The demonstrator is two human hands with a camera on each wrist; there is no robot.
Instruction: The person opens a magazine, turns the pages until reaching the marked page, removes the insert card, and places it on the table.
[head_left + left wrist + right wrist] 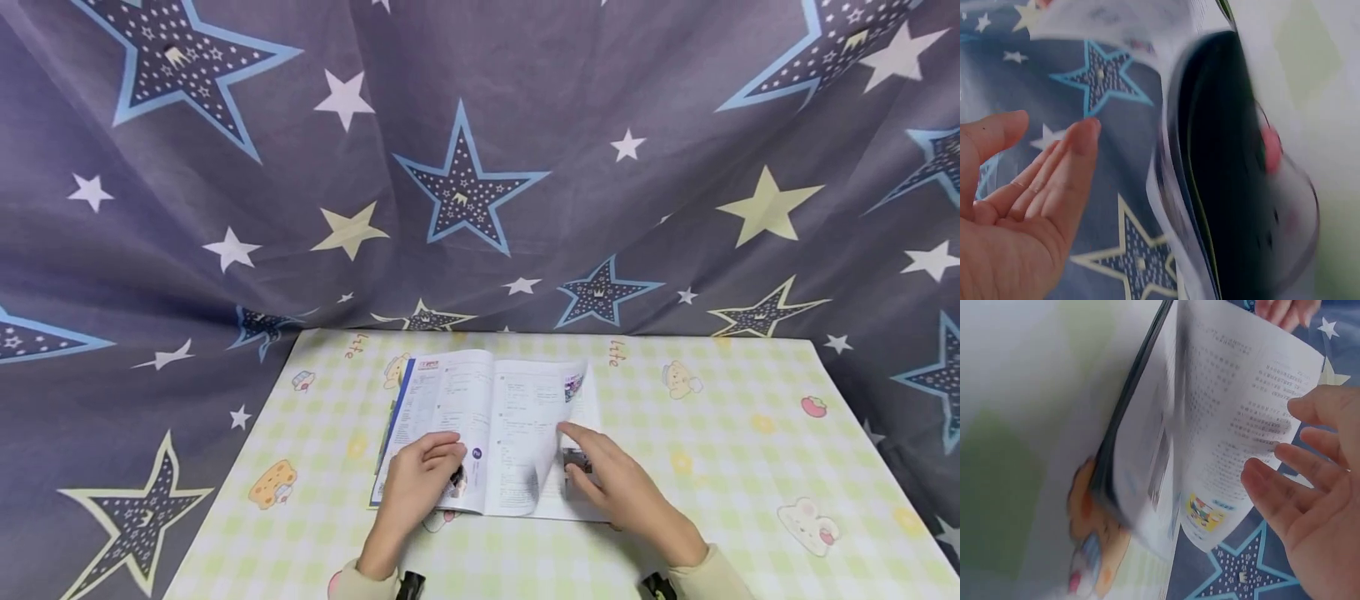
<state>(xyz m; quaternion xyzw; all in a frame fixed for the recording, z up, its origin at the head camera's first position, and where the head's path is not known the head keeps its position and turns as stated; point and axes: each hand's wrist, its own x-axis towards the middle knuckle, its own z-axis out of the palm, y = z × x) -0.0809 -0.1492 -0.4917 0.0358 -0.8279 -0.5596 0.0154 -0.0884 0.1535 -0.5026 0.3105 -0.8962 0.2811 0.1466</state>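
An open book point(465, 392) with printed pages lies on the table, its blue cover edge showing at the left. My left hand point(420, 479) is over the lower part of its left page. In the left wrist view the thumb and fingers of that hand stand apart with nothing between them. On the right side, a page point(528, 450) curls up from the pages beneath. My right hand point(618, 487) is at the free edge of this page, index fingertip right at it and thumb lower down. The right wrist view shows its fingers spread loosely beside the printed page point(1241, 412).
A pale green checked cloth point(735, 467) with cartoon prints covers the table. Behind it and along the sides hangs a dark curtain point(547, 75) with star patterns. Black straps point(411, 585) show at the wrists, near the light sleeves point(708, 575).
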